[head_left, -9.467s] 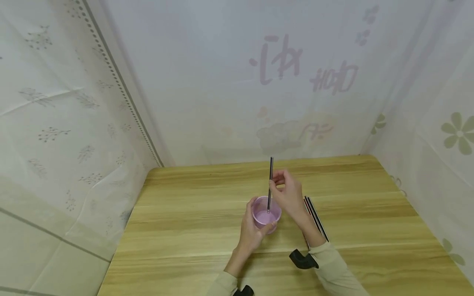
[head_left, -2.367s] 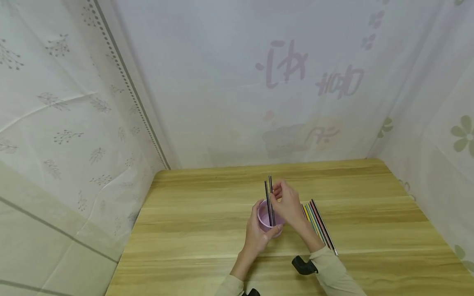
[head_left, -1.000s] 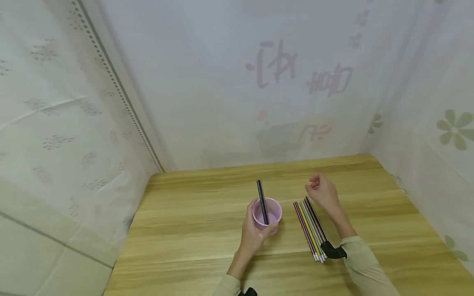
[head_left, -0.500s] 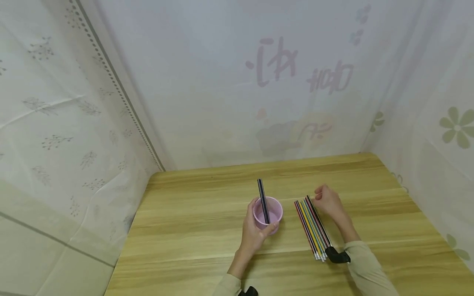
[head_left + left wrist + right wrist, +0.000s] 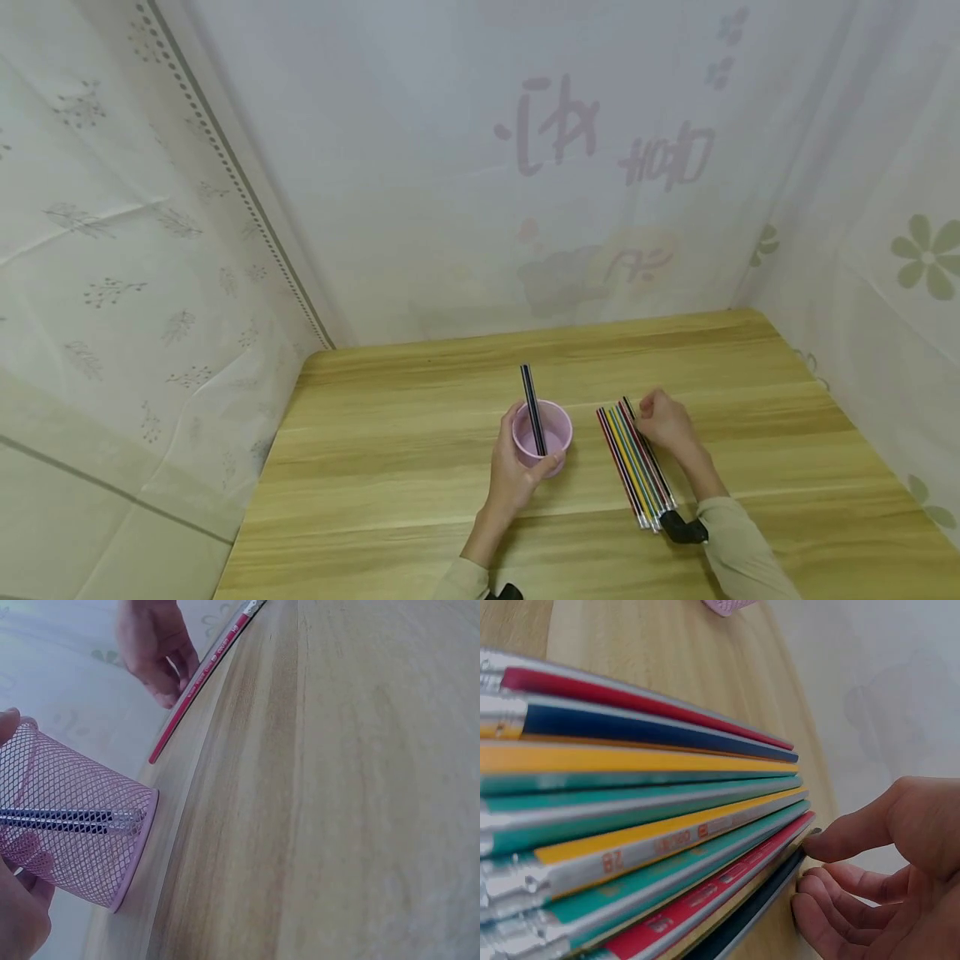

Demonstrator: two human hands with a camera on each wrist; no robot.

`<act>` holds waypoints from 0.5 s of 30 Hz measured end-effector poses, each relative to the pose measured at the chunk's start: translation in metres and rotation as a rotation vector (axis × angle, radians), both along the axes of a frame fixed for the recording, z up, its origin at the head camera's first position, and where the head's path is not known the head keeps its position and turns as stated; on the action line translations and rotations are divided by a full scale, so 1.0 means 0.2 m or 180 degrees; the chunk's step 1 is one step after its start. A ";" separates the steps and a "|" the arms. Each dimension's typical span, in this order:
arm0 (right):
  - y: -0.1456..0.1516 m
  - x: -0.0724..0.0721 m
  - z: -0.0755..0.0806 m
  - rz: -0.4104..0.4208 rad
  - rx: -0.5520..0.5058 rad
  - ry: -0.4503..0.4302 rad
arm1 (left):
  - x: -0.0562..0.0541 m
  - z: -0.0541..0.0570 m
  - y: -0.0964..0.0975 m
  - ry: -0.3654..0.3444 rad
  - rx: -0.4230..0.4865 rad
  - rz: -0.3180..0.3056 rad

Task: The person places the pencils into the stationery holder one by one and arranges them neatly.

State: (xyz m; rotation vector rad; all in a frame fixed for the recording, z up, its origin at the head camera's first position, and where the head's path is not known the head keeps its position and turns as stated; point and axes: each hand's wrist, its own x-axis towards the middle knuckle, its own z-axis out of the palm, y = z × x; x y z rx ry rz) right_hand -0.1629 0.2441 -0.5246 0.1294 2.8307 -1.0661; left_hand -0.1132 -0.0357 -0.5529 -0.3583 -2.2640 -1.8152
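My left hand grips a pink mesh pencil cup from its left side, with the thumb at the near rim. Two dark striped pencils lean inside it; the left wrist view shows their silvery ends at the cup's bottom. To the right, several pencils in red, yellow, green and dark colours lie side by side. At the far end of this row is my right hand. Its thumb and curled fingers pinch the tip of the outermost dark pencil, which lies on the table.
A wood-grain table carries everything. Pale printed cloth hangs behind it and on both sides. A black wrist mount on the right arm sits by the pencils' near ends.
Earlier one dark pencil, then a second, went into the cup from my right hand. That hand has since moved right and down to the pencil row. The left hand keeps holding the cup.
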 end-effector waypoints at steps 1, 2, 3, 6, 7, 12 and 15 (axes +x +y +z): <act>0.00 0.00 0.00 -0.0004 0.0007 0.0023 | 0.00 0.00 0.00 -0.0008 0.0004 -0.0006; 0.00 0.00 0.00 -0.0004 0.0014 0.0046 | 0.00 0.00 0.00 -0.0008 -0.0005 -0.0001; 0.00 0.00 -0.01 -0.0001 0.0023 0.0065 | 0.00 0.01 0.00 -0.0007 -0.0017 0.0002; 0.00 0.00 -0.01 -0.0017 0.0076 0.0095 | 0.00 0.01 0.00 0.0003 -0.0058 0.0017; -0.01 0.00 -0.01 -0.0024 0.0086 0.0092 | 0.00 0.01 0.00 -0.0003 -0.0066 0.0013; -0.01 0.00 -0.02 -0.0081 0.0118 0.0059 | 0.01 0.00 0.00 0.0007 -0.0082 -0.0012; -0.01 0.00 -0.01 -0.0077 0.0152 0.0056 | 0.01 0.01 0.00 -0.0003 -0.0063 -0.0003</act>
